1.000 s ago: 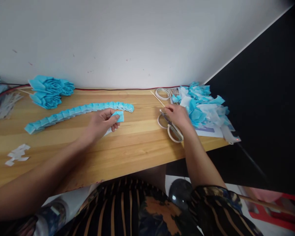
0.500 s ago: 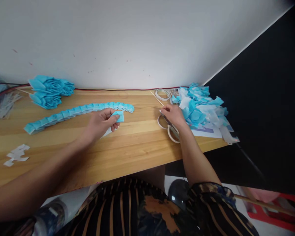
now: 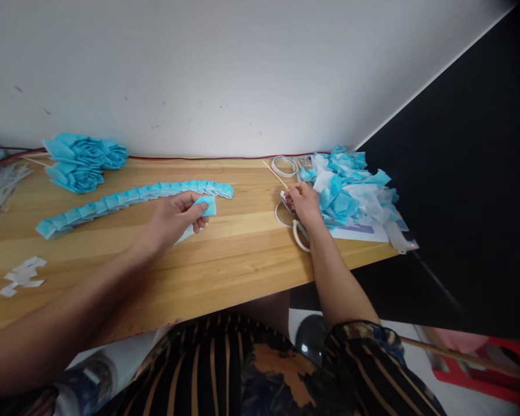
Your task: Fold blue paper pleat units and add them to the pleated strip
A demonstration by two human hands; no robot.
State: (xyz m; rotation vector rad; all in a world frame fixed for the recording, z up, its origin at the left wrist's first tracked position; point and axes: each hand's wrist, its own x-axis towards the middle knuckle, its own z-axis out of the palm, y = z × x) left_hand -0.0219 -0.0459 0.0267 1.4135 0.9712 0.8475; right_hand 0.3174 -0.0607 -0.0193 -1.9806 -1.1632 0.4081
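Observation:
My left hand [image 3: 175, 216] pinches a small folded blue petal piece [image 3: 210, 206] between thumb and fingers, just above the wooden table. A pale sheet edge [image 3: 184, 234] shows under that hand. My right hand [image 3: 304, 202] has its fingers closed, with a small white bit [image 3: 282, 195] at the fingertips; its kind is unclear. Partly covered by this hand, the white-handled scissors [image 3: 301, 237] lie on the table. A thin wooden stick [image 3: 274, 174] lies just beyond it. Behind my left hand, a row of overlapping folded blue petals [image 3: 125, 198] stretches leftward.
Blue paper-like roses [image 3: 80, 162] lie at the back left, with white scraps [image 3: 23, 275] nearer the front. A tape roll [image 3: 285, 166] rests against the wall. On the right is a heap of blue and white pieces [image 3: 351, 188], beside a dark panel [image 3: 472, 202].
My right hand has shifted slightly and turned over the scissors, with the white bit still at its fingertips. My left hand keeps its pinch on the blue petal piece. The view has shifted a little.

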